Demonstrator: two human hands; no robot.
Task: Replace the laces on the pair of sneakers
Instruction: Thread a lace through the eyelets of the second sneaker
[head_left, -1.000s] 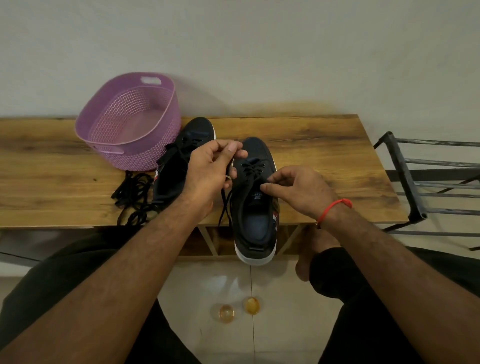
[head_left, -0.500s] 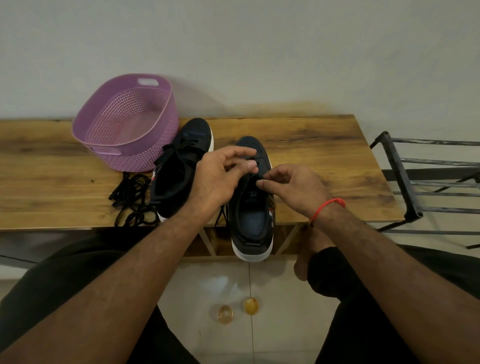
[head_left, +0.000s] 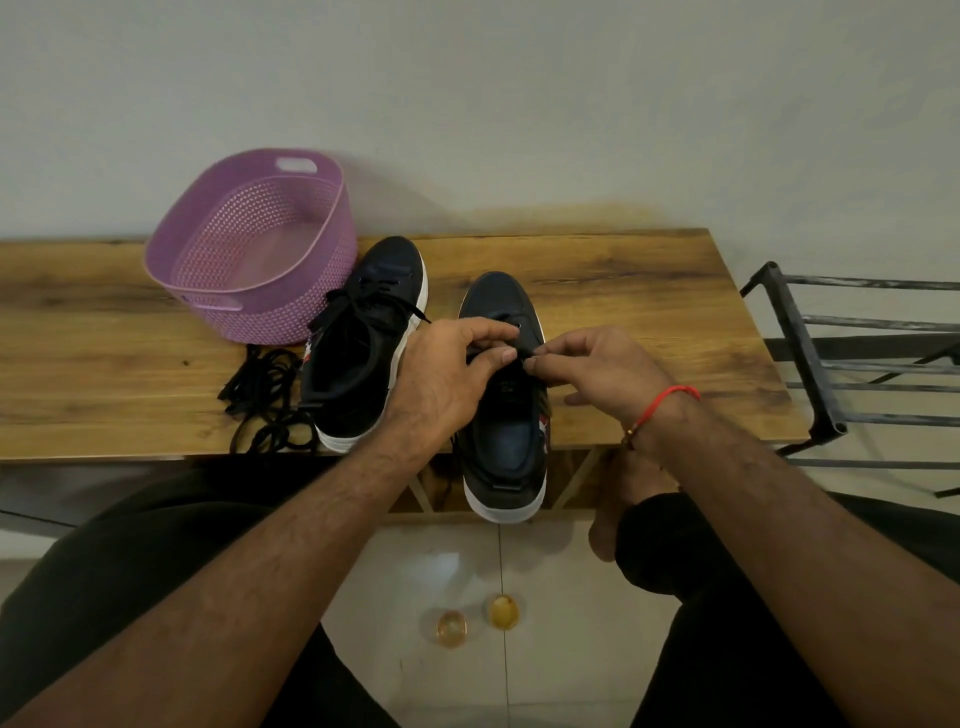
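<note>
Two dark sneakers with white soles stand on a wooden bench (head_left: 649, 291). The right sneaker (head_left: 506, 447) points away from me, its heel over the bench's front edge. My left hand (head_left: 441, 379) and my right hand (head_left: 597, 371) meet over its eyelets, each pinching the black lace (head_left: 524, 345) between thumb and fingertips. Part of that lace hangs down beside the shoe under my left wrist. The left sneaker (head_left: 358, 358) sits beside it with loose black laces across its tongue. A pile of spare black laces (head_left: 262, 400) lies left of it.
A purple perforated plastic basket (head_left: 249, 249) stands at the bench's back left, touching the left sneaker's toe. A black metal rack (head_left: 810, 364) stands right of the bench. Two small amber glass objects (head_left: 475, 621) sit on the tiled floor between my knees.
My left hand came down from holding the lace end up and moved right to meet my right hand over the right sneaker's eyelets. The sneaker has barely moved.
</note>
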